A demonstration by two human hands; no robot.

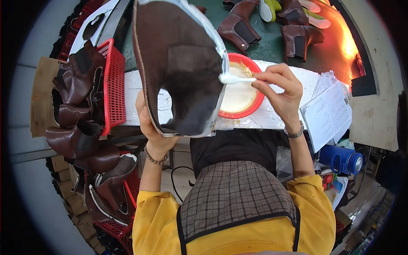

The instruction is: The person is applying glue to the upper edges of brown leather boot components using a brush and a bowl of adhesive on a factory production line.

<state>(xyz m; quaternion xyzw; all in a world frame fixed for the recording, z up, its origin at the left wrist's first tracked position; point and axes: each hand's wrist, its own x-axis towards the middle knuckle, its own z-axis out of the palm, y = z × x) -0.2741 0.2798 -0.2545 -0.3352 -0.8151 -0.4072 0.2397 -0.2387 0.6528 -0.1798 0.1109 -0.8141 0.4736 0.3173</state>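
My left hand [153, 129] grips the lower left edge of a dark brown leather boot upper [182, 55], held up with its inner side facing me; some fingers are hidden behind it. A wet white coating runs along the upper's right and top edge. Between thumb and fingers, my right hand [282, 89] pinches a small white brush [239, 79]. The brush's white-covered tip touches the upper's right edge. Behind and below the brush stands a red bowl [258, 102] holding a cream-white paste [238, 97], partly covered by the upper.
A red basket [114, 85] of brown uppers stands at the left, with more uppers [108, 178] piled below. Several brown boots [295, 40] stand on the green surface [267, 49] at the back. Handwritten sheets [327, 114] and a blue flask [340, 160] are at the right.
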